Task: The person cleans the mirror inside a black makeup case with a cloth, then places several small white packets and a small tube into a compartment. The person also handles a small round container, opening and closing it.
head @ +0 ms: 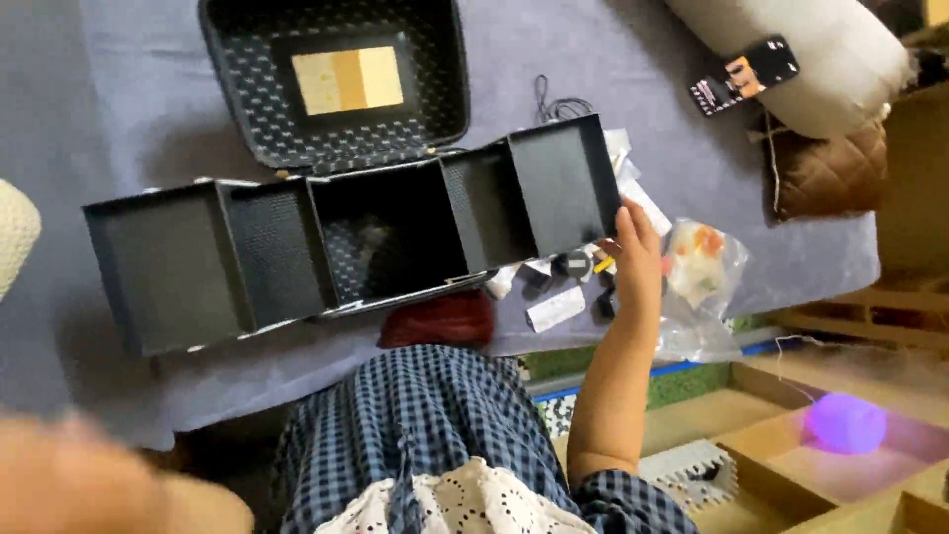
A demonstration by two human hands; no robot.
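A black case (386,232) lies open on a grey-purple sheet (119,89), its side trays folded out left and right and its lid (336,79) tipped back with a pale mirror panel. My right hand (636,259) reaches out beside the right tray (559,183), fingers stretched, with nothing visibly held. Under and around it lie small black pots (573,264), white packets (556,308) and a clear plastic bag (700,265) with colourful bits. My left hand (69,475) is a blur at the bottom left corner; what it holds is unclear.
A dark red bundle (440,318) lies at the sheet's near edge. A black cord (559,104) lies behind the case. A cream pillow (801,59) with a black card-like thing (743,76) and a brown quilted cushion (825,168) sit far right. A purple glowing ball (845,423) rests below.
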